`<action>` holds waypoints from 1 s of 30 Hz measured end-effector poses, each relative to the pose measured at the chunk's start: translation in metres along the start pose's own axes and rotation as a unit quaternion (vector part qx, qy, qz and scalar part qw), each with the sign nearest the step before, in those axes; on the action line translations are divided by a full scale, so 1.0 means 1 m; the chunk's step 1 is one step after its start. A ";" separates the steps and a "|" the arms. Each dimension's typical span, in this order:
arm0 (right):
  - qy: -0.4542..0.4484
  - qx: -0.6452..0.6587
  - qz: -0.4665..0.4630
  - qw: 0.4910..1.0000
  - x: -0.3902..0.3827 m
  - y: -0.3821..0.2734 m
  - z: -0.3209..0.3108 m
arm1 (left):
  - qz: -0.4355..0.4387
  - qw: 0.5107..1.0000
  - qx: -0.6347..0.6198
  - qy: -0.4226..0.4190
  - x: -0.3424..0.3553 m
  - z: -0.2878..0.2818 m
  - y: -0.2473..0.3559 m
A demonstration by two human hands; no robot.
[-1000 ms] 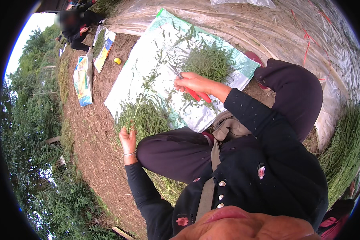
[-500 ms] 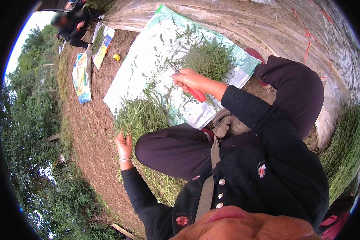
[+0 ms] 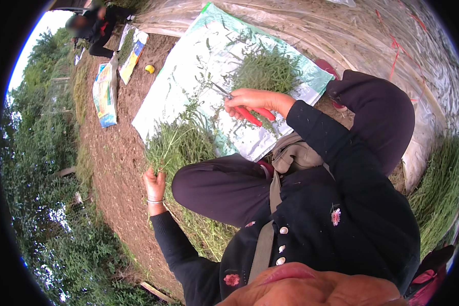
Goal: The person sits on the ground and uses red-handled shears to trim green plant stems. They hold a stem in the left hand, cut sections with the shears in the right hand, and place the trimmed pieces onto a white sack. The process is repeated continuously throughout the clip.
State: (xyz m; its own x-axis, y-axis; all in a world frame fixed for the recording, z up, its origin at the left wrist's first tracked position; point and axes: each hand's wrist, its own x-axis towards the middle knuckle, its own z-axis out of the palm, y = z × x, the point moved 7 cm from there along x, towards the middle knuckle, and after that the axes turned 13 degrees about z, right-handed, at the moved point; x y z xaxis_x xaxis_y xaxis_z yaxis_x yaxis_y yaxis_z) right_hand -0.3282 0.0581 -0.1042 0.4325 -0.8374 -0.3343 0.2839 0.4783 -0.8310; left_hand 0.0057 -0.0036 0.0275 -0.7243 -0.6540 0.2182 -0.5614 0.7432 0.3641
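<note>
My right hand (image 3: 247, 101) is closed around a pair of red-handled pruning shears (image 3: 250, 117). Their handles are spread and the metal blades point up and left over a white and green plastic sheet (image 3: 173, 76). To the left of my knee, my left hand (image 3: 154, 182) grips the lower ends of a bunch of thin green stems (image 3: 168, 145). The leafy tops of these stems reach the sheet's near left edge. A heap of cut green sprigs (image 3: 268, 74) lies on the sheet beyond my right hand, with loose bits scattered around it.
Clear plastic film (image 3: 341, 30) covers the ground at the far right. More uncut stems (image 3: 438, 183) lie at the right, others beside my left thigh. Printed bags (image 3: 106, 97) and a yellow round object (image 3: 149, 69) rest on the soil. Another person (image 3: 99, 28) sits at the far left.
The shears' handles have spread apart in my right hand, which has shifted slightly to the right. My left hand has moved a little left, still holding the stems.
</note>
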 end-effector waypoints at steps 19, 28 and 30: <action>0.047 0.020 0.016 0.999 0.001 0.011 -0.019 | -0.101 0.988 -0.119 -0.001 -0.001 0.014 -0.027; 0.117 -0.066 -0.063 0.989 -0.003 -0.011 -0.024 | -0.019 0.999 0.040 -0.011 0.010 0.008 -0.007; 0.138 -0.080 -0.079 0.984 -0.006 -0.015 -0.029 | -0.034 0.999 0.000 -0.011 0.010 0.009 -0.010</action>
State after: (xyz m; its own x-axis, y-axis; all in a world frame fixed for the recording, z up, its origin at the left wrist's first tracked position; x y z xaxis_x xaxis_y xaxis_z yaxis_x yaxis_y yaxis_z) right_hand -0.3604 0.0481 -0.1025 0.1378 -0.9487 -0.2847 0.1811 0.3067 -0.9344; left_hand 0.0000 -0.0161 0.0178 -0.6933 -0.6993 0.1741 -0.6088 0.6976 0.3777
